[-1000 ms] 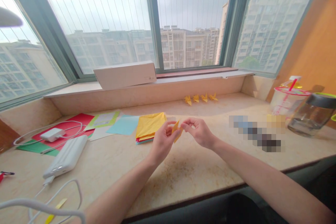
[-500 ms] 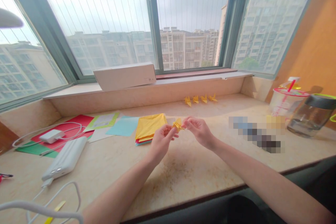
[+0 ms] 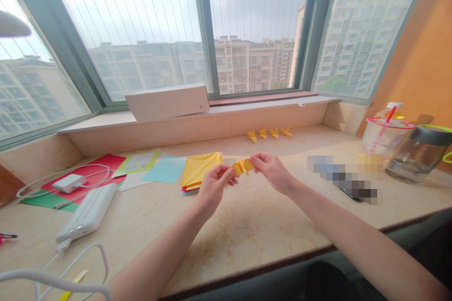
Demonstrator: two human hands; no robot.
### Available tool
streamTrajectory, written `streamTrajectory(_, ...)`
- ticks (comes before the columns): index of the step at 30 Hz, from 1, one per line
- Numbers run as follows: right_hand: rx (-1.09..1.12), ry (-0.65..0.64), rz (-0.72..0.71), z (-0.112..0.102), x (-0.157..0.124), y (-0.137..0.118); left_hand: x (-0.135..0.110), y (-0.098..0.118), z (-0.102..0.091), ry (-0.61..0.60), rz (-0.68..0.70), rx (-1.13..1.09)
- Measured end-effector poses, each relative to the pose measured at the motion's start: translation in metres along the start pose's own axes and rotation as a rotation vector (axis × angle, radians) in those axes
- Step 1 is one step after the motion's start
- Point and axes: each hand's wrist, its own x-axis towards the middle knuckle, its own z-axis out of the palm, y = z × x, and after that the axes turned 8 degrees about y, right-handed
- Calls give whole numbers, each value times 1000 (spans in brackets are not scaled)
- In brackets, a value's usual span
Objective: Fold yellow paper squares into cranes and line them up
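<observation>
Farthest to the left of the left hand, a green sheet [image 3: 38, 201] and a red sheet [image 3: 106, 159] lie on the counter, with a white plug [image 3: 69, 182] and its looped cable resting across the red one. Nearer to that hand, though well apart from it, a white power bank [image 3: 88, 211] lies at a slant; beyond it come a lime-edged card [image 3: 139, 163] and a light blue sheet [image 3: 165, 169]. Farther off past the left hand, a long white box [image 3: 167, 103] sits on the window ledge. Just behind the left hand is a stack of yellow paper [image 3: 202, 169], with red and blue edges showing underneath. The left hand [image 3: 216, 182] has thumb and fingers pinched on the left end of a small folded yellow piece [image 3: 243, 166] — held up off the counter, directly between the two hands. The right hand [image 3: 271, 172] is likewise pinched, fingertips together on the piece's right end. Beyond the right hand, near the back wall, four small folded yellow birds [image 3: 262, 133] stand in a row. To its right lies something blurred into blocks [image 3: 344, 178] — I cannot tell what — then a cup with a red straw [image 3: 381, 137], and a dark-lidded bottle [image 3: 413, 164] farthest from it.
</observation>
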Motion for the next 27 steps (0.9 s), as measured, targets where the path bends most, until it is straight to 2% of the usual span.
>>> streamTrajectory(3,62,49,22,-6,5,1,0,3,0,15,14,-6)
streamTrajectory(19,128,4,81,-14,10,-2,-2,5,-1,-8,-11,-107)
streamTrajectory(27,126,-97,168,-12,7,1,3,0,-5,-28,-115,-66)
